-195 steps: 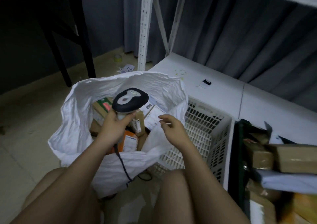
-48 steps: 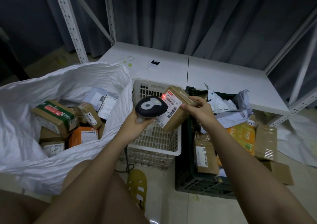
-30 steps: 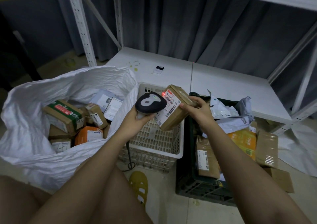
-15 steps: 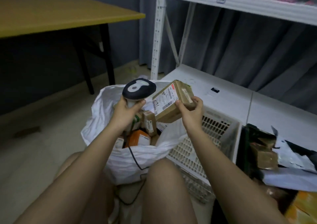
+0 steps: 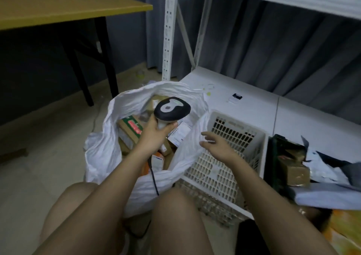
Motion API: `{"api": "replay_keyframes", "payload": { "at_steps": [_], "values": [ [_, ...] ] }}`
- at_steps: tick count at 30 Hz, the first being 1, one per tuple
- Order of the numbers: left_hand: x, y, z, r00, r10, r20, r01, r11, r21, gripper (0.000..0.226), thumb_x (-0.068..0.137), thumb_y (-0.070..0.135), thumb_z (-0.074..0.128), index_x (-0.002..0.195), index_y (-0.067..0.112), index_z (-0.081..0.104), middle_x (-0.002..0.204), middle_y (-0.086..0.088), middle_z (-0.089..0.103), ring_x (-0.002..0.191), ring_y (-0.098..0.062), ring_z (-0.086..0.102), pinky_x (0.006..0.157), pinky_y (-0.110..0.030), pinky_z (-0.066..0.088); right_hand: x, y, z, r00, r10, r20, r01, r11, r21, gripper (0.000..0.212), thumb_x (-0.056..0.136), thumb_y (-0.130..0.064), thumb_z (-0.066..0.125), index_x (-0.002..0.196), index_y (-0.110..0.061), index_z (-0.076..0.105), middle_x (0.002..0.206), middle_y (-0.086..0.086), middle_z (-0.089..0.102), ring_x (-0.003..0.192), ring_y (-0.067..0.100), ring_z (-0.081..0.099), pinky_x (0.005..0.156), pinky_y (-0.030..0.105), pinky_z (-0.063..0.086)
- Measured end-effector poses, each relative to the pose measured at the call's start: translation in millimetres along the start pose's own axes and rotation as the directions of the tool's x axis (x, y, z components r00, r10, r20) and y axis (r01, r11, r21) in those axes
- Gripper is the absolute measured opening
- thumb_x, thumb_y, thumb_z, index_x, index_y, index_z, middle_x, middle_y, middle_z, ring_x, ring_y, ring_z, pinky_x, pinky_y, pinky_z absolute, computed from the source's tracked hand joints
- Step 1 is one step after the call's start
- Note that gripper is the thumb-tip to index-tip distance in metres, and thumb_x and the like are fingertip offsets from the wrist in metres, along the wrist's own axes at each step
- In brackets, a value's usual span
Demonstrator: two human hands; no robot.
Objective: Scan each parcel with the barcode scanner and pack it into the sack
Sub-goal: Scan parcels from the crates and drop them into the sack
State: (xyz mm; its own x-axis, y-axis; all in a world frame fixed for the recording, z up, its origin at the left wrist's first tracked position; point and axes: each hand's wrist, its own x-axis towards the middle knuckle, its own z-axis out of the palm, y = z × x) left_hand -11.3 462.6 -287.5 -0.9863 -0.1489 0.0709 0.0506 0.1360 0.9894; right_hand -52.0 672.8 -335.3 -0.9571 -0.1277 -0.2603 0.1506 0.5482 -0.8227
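Hands, two of them, reach out over the person's bare knees in the head view. The left hand (image 5: pixel 154 131) has its grip clamped round the handle of the one barcode scanner (image 5: pixel 172 109) — a black, rounded head with a pale grey oval on top, held above the mouth of the sack, its dark cable (image 5: pixel 153 178) dropping along the forearm. The right hand (image 5: pixel 216 144) holds nothing; its fingers are spread and relaxed, hovering over the sack's near right rim and just beside the white basket.

One white sack (image 5: pixel 101 143) stands open on the floor between the knees and the shelving, its crumpled plastic rim folded outward. Inside lie several parcels, too overlapped to count exactly: a brown carton with a green and red band (image 5: pixel 130 128) at the left, a white-labelled box (image 5: pixel 180 135) just right of the scanner hand, and an orange one with a white label (image 5: pixel 156 164) lower down, partly hidden by the left forearm.

One white slotted basket (image 5: pixel 224 168) sits touching the sack's right side. Right of it, one dark crate (image 5: pixel 272 167) holds more parcels — two brown boxes (image 5: pixel 296 171) show plainly, with pale plastic mailers (image 5: pixel 322 196) beside them. One small black and white item (image 5: pixel 234 98) lies on the low white shelf (image 5: pixel 254 108) behind the basket. One yellow-topped bench (image 5: pixel 58 2) on black legs stands at the upper left.
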Motion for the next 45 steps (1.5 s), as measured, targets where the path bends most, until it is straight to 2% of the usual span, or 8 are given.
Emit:
{"api": "replay_keyframes", "payload": {
  "at_steps": [7,12,18,22,25,33,38,45],
  "values": [
    [-15.6,20.0,104.9,0.978,0.022,0.210,-0.012,0.999,-0.048,0.059,0.088,0.014,0.068,0.140,0.013,0.041,0.129,0.005,0.053,0.116,-0.008,0.049,0.087,-0.012,0.038,-79.2,80.3,-89.5,0.942,0.010,-0.336,0.000,1.000,0.032,0.030,0.097,-0.015,0.057,0.127,-0.014,0.058,0.136,0.005,0.054,0.125,0.024,0.050,0.103,0.037,0.043],
    [-41.9,16.6,176.8,0.933,0.024,0.358,0.007,0.996,-0.085,0.061,0.088,0.012,0.068,0.141,0.014,0.039,0.129,0.006,0.049,0.122,-0.008,0.045,0.092,-0.013,0.037,-130.9,145.1,-134.4,0.891,0.079,-0.447,-0.166,0.973,-0.158,0.031,0.095,-0.014,0.058,0.126,-0.012,0.058,0.124,0.008,0.058,0.103,0.029,0.061,0.079,0.036,0.049],
    [-71.7,-4.4,235.8,0.884,-0.014,0.467,0.056,0.995,-0.077,0.056,0.086,0.012,0.069,0.136,0.018,0.044,0.119,0.011,0.054,0.112,-0.006,0.051,0.077,0.000,0.042,-164.8,210.8,-169.5,0.813,0.022,-0.582,-0.322,0.850,-0.417,0.040,0.087,-0.012,0.063,0.126,-0.008,0.060,0.136,0.022,0.046,0.124,0.041,0.041,0.099,0.048,0.038],
    [-77.6,-19.8,255.8,0.866,-0.050,0.497,0.095,0.993,-0.065,0.055,0.085,0.012,0.070,0.131,0.027,0.044,0.124,0.009,0.055,0.119,-0.012,0.052,0.096,-0.023,0.043,-157.0,219.8,-188.0,0.848,-0.056,-0.527,-0.399,0.587,-0.705,0.055,0.080,-0.015,0.059,0.134,-0.013,0.053,0.147,0.019,0.037,0.136,0.042,0.028,0.101,0.048,0.031],
    [-82.8,-21.8,261.6,0.869,-0.054,0.491,0.081,0.996,-0.033,0.058,0.086,0.015,0.070,0.137,0.022,0.043,0.124,0.009,0.054,0.112,-0.005,0.052,0.089,-0.015,0.041,-145.3,221.0,-198.6,0.914,0.072,-0.400,-0.401,0.318,-0.859,0.062,0.084,-0.018,0.059,0.143,-0.020,0.038,0.153,0.011,0.029,0.143,0.034,0.017,0.110,0.048,0.021],
    [-80.9,-25.7,261.0,0.886,-0.071,0.459,0.103,0.994,-0.044,0.053,0.085,0.012,0.071,0.129,0.024,0.045,0.111,0.019,0.055,0.096,0.009,0.054,0.075,-0.002,0.044,-122.1,216.9,-216.7,0.943,0.053,-0.329,-0.332,0.062,-0.941,0.035,0.094,-0.018,0.051,0.129,-0.018,0.054,0.127,0.007,0.055,0.123,0.032,0.045,0.108,0.045,0.029],
    [-80.6,-22.9,256.3,0.902,-0.073,0.425,0.120,0.989,-0.085,0.056,0.084,0.009,0.071,0.134,0.018,0.047,0.117,0.010,0.057,0.106,-0.005,0.056,0.089,-0.017,0.047,-150.5,210.0,-242.7,0.943,-0.082,-0.322,-0.298,0.215,-0.930,0.041,0.087,-0.019,0.059,0.127,-0.018,0.054,0.125,0.007,0.057,0.121,0.029,0.046,0.103,0.044,0.032],
    [-87.3,-20.4,249.2,0.923,-0.078,0.378,0.135,0.983,-0.125,0.061,0.085,0.013,0.071,0.140,0.014,0.045,0.133,0.000,0.056,0.120,-0.015,0.054,0.102,-0.030,0.043,-211.7,154.4,-226.1,0.682,-0.269,-0.680,-0.056,0.908,-0.416,0.043,0.086,-0.022,0.068,0.127,-0.014,0.056,0.113,-0.003,0.056,0.103,0.012,0.051,0.080,0.026,0.046]
  ]
}}
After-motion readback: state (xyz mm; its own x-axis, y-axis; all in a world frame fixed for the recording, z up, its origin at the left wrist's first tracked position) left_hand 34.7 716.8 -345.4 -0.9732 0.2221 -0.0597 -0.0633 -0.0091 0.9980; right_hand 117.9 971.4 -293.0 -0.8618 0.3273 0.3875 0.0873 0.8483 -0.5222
